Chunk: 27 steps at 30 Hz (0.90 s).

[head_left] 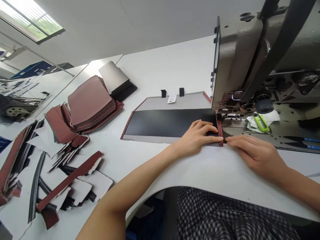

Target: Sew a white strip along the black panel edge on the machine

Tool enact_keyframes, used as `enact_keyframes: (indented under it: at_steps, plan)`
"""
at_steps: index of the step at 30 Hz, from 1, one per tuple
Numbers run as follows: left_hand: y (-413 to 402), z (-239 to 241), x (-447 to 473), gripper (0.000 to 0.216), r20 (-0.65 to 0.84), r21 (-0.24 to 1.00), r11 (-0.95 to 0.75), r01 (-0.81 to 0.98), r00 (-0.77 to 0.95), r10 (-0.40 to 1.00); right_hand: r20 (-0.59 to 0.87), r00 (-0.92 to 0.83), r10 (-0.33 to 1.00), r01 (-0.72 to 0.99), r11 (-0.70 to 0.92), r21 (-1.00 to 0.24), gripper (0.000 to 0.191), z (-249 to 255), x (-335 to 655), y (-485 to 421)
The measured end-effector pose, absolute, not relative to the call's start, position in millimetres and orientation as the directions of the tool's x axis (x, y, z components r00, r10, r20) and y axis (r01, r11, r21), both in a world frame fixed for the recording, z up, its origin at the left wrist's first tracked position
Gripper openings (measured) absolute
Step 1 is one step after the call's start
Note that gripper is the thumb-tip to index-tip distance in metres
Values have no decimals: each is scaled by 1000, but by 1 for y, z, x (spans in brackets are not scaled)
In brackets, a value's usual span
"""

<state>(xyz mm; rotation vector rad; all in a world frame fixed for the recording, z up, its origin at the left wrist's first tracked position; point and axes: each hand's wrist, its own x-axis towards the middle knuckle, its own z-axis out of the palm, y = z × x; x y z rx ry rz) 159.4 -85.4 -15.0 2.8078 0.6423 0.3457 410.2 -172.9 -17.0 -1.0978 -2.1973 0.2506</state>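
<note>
Both hands lie flat and open, gripping nothing: the left hand (197,136) presses its fingers on the black panel (170,122), the right hand (255,151) rests fingertips at the panel's red-trimmed edge (220,133), just beside the sewing machine (250,66) needle area. The likeliest trouble is fingertips straying under the needle, or the panel skewing (uneven pressure would do it). The panel looks smooth, dark and flat on the white table (212,170), bordered in grey and red.
</note>
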Motion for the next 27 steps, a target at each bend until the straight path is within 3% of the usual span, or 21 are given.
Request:
enact_keyframes:
  at_steps: [11,23,27]
  plan:
    - [-75,-12,154,61,143,312,-880,357,898,415,388,-497,776,707,621,-337,31,-20,409,-162]
    - [-18,-18,165,59,169,320,-889,328,903,395,428,-477,768,774,597,-209,36,-24,410,-123]
    - [1,-20,169,58,192,337,-888,312,901,389,451,-472,757,764,607,-219,36,-25,406,-122]
